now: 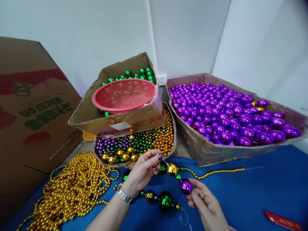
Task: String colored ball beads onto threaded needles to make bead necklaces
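I have both hands at work on a beaded strand near the bottom centre of the frame, above the blue surface (250, 195). My left hand (145, 166) has its thumb and forefinger pinched on a small bead (160, 156), purple, at the strand's upper-left end. My right hand (207, 203), coming in from the lower right, grips a purple ball (186, 186) by its right side, between thumb and fingers.

The relation I watch is the line between the two grips. It slants from upper left to lower right: small bead, a bare length of thread (165, 160), the gold ball (172, 169), green beads (178, 176), then the purple ball. The gold ball lies below and to the right of my left fingertips, touched by neither hand and a little nearer the left. The thread gap lies wholly on the left hand's side, along that same slant.

Just below the left hand, a large green ball (165, 201) hangs or rests among other beads; I cannot tell which. A loose loop of line (184, 216) is near it, close to the right hand. A gold chain (211, 175) trails off to the right, above the right hand.
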